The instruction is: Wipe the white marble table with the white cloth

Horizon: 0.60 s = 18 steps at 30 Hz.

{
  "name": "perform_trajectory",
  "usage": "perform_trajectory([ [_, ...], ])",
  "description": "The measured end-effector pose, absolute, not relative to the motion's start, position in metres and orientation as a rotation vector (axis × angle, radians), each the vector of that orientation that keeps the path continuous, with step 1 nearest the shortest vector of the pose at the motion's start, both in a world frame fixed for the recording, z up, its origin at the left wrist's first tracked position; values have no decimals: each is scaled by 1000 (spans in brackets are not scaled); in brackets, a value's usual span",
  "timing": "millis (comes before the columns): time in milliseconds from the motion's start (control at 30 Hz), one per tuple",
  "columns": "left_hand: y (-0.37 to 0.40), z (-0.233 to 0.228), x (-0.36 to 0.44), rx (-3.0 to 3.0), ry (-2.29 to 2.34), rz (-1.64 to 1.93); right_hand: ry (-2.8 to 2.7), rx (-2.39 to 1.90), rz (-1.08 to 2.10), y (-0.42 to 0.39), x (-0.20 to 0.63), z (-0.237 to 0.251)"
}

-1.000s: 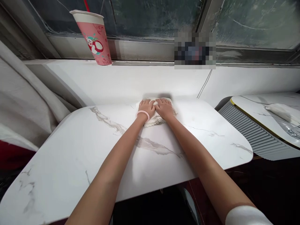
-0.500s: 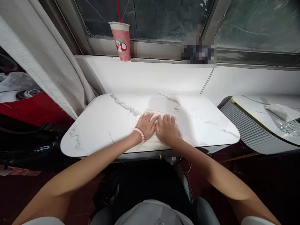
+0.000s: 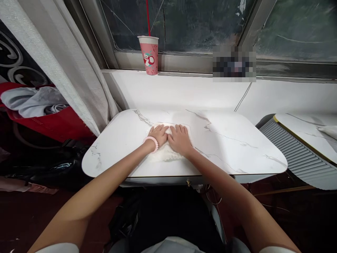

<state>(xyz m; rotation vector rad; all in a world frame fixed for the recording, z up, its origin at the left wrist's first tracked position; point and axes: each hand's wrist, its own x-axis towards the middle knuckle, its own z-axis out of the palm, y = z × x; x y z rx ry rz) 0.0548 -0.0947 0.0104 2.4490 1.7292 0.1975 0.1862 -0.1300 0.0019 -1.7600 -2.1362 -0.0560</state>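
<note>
Left hand (image 3: 159, 135) and right hand (image 3: 181, 140) have come, together with the white cloth (image 3: 171, 155), from the wall-side edge towards the middle of the marble-patterned desk (image 3: 234, 147). Both lie flat upon the cloth, fingers extended and slightly spread, probably to share the pressure evenly. Forearms (image 3: 123, 165) converge forward. Pink paper cup (image 3: 150, 58) (with its straw (image 3: 148, 17)) stands on the window ledge (image 3: 184, 74), perhaps to be away from the arms.

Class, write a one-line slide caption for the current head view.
Left hand and right hand rest flat on a pale cloth atop a marbled table.
</note>
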Motion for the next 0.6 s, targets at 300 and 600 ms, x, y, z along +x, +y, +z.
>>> perform_trajectory([
  [300, 11, 2, 44, 2485, 1735, 433, -2012, -1780, -39, -27, 169, -1],
  [600, 77, 3, 47, 2456, 1776, 521, -1958, -1789, -65, 47, 164, -4],
])
